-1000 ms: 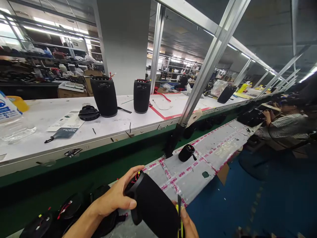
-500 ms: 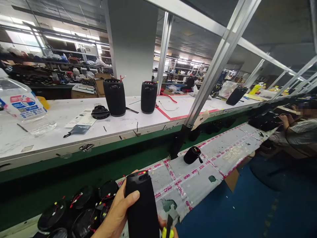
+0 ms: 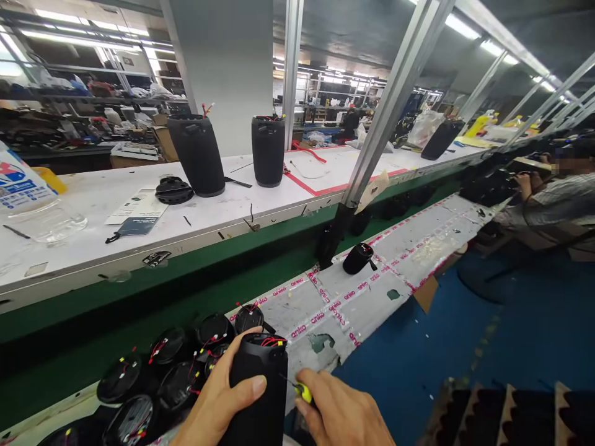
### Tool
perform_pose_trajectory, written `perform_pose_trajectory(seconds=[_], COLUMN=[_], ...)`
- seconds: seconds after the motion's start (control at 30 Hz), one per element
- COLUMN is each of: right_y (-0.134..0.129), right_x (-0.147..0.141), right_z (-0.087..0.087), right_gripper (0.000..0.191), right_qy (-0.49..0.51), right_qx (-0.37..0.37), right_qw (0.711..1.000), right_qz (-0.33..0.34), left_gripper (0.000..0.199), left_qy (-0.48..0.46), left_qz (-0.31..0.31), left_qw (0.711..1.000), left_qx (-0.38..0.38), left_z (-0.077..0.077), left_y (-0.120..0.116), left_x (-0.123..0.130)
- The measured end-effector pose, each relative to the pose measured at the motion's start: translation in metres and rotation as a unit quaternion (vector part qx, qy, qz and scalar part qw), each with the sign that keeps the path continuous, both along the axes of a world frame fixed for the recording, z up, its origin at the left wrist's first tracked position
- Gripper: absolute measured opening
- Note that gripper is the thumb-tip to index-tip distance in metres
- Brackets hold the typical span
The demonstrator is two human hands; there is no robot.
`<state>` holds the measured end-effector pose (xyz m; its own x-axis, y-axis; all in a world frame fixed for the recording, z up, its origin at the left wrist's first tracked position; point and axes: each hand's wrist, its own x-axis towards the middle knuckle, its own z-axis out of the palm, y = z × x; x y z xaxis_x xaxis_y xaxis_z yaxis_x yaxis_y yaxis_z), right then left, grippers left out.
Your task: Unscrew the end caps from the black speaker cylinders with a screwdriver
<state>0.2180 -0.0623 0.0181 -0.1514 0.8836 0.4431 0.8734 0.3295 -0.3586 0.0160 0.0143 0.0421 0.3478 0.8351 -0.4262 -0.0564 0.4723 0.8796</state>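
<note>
My left hand is wrapped around a black cylindrical speaker, its thumb across the fabric side. The speaker stands nearly upright, its open top showing red wires and a yellow connector. Beside it on the right, my right hand is closed on a yellow-handled tool. The tool's thin dark tip points left at the speaker's side; I cannot tell whether it touches. Its exact kind is unclear. Several more black speakers with wires on top are grouped at the lower left.
A lone speaker sits on the taped grey lower bench. Above, the white shelf bears two upright speakers, a black round part, tags and a clear bottle. A metal post rises at its edge. A person sits at far right.
My right hand has come up from the bottom edge, and the tool has turned its thin tip toward the speaker. The view has shifted downward, with more grouped speakers showing.
</note>
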Motion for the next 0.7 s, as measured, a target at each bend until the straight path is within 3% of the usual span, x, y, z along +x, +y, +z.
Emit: perform_pose_trajectory(seconds=[0.17,0.37,0.53,0.7], right_y=[0.01,0.012,0.011,0.008], right_x=[0.0,0.009,0.012,0.009], right_z=[0.021,0.034,0.032,0.029], right_gripper=[0.041,0.002,0.023,0.026], right_qy=[-0.082,-0.153,-0.185,-0.211], right_qx=[0.001,-0.044,-0.059,-0.067], right_qw=[0.997,0.984,0.977,0.972], right_qz=[0.017,0.075,0.087,0.075], left_gripper=[0.088,0.085,0.079,0.075], left_qy=[0.045,0.02,-0.001,0.044], left_qz=[-0.034,-0.073,-0.1,-0.088], left_qw=[0.998,0.997,0.995,0.995], left_qx=[0.041,0.031,-0.001,0.028], left_z=[0.001,0.001,-0.003,-0.001], left_y=[0.0,0.0,-0.001,-0.005], left_x=[-0.007,-0.009,-0.011,-0.009])
